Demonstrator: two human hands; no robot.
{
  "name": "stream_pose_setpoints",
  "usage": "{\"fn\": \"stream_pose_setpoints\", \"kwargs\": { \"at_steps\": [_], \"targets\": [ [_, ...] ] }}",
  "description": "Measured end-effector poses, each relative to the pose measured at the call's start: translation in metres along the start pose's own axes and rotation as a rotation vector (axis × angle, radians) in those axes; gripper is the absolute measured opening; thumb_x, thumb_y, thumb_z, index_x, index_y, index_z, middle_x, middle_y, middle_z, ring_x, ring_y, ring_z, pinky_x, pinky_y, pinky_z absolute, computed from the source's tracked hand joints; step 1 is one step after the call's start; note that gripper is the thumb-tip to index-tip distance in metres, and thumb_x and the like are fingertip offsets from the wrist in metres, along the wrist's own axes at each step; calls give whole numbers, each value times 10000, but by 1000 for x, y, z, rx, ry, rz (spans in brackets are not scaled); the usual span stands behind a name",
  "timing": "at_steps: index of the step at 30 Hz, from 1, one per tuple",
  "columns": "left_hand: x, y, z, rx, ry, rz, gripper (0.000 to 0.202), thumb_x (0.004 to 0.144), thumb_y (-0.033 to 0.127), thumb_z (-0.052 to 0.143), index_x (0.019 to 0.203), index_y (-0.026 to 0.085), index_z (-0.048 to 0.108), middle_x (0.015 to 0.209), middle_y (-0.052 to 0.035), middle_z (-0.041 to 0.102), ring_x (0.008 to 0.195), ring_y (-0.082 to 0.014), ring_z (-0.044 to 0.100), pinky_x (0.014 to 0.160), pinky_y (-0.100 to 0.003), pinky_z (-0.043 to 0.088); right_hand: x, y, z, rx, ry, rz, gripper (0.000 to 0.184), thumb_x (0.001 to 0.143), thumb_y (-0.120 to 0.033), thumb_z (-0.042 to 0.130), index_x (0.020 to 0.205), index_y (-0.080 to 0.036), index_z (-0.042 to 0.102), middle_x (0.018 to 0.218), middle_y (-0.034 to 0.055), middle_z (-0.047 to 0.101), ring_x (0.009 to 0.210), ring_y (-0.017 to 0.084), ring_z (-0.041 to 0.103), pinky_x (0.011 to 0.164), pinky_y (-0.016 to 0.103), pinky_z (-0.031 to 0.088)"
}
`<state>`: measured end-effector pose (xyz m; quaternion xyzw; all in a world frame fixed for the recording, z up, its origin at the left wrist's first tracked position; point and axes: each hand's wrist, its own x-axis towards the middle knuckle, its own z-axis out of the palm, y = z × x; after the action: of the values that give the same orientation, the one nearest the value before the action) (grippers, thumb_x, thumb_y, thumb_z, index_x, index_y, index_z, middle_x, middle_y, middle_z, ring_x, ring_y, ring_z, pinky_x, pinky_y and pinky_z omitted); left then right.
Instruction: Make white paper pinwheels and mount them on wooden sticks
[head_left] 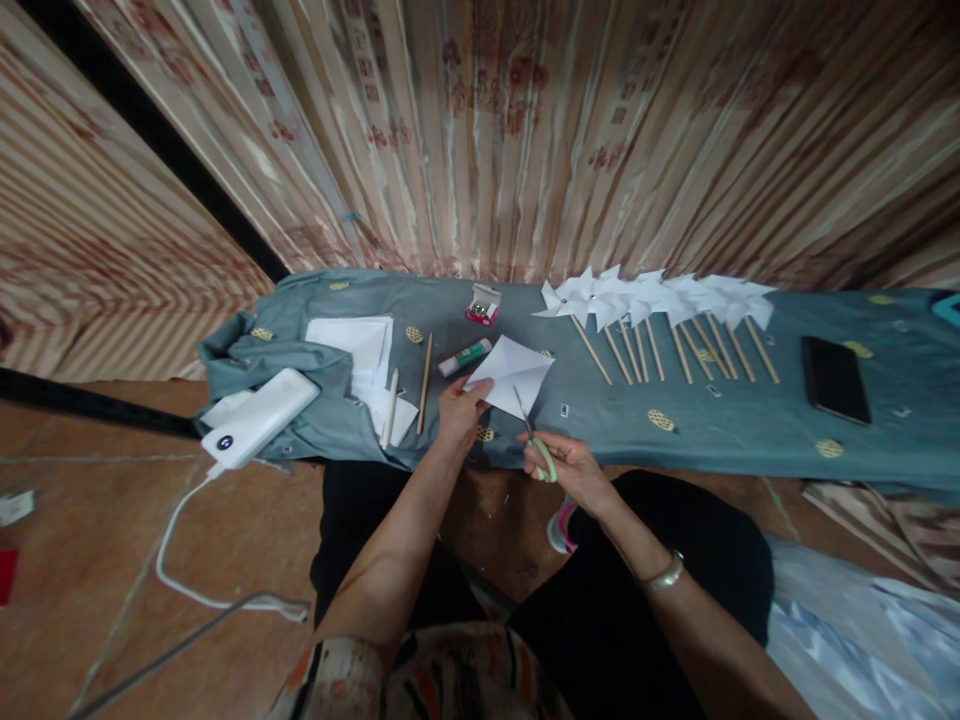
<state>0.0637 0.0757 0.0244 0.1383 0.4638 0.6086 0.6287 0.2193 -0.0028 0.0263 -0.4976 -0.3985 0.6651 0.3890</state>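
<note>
A long, narrow bench-like surface (pixel 607 432) is covered by a grey-green cloth (pixel 735 440), on which yellow pineapples are printed. In the right half, white paper pinwheels (pixel 652 300) are laid in an overlapping row, and their wooden sticks (pixel 679 350) are turned toward the near edge. Farther right, a dark phone (pixel 835 380) is placed flat. Near the middle, a small open box (pixel 481 312) and a glue stick (pixel 465 357) are found. Farther left, a single stick (pixel 425 385), white papers (pixel 367 345) and a white device (pixel 262 415) are laid.

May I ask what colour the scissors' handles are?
The handles are pale green, in the head view.
</note>
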Motion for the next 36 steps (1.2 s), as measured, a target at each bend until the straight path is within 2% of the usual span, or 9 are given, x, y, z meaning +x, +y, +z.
{"fn": "stream_pose_setpoints", "kwargs": {
  "at_steps": [15, 30, 36],
  "targets": [
    [0, 2, -1, 33, -22, -21, 376, 400, 219, 890, 684, 129, 663, 675, -16, 680, 635, -139, 632, 737, -323, 511, 1, 3, -5, -16, -33, 6, 486, 629, -545, 779, 936, -173, 719, 599, -9, 643, 507, 97, 546, 511, 242, 440],
    [-2, 3, 0, 36, -37, -40, 411, 331, 234, 900, 661, 133, 677, 667, -22, 692, 621, -133, 626, 653, -278, 508, 1, -2, 0, -1, 11, 8, 513, 565, -558, 810, 884, -167, 718, 567, -23, 617, 492, 82, 528, 498, 233, 431],
    [-1, 2, 0, 40, -35, -42, 423, 319, 242, 899, 657, 126, 672, 666, -19, 688, 618, -128, 620, 644, -270, 506, 2, -1, -1, -32, 5, 7, 506, 595, -562, 791, 901, -166, 716, 587, -13, 626, 495, 87, 525, 499, 240, 430]
  ]
}}
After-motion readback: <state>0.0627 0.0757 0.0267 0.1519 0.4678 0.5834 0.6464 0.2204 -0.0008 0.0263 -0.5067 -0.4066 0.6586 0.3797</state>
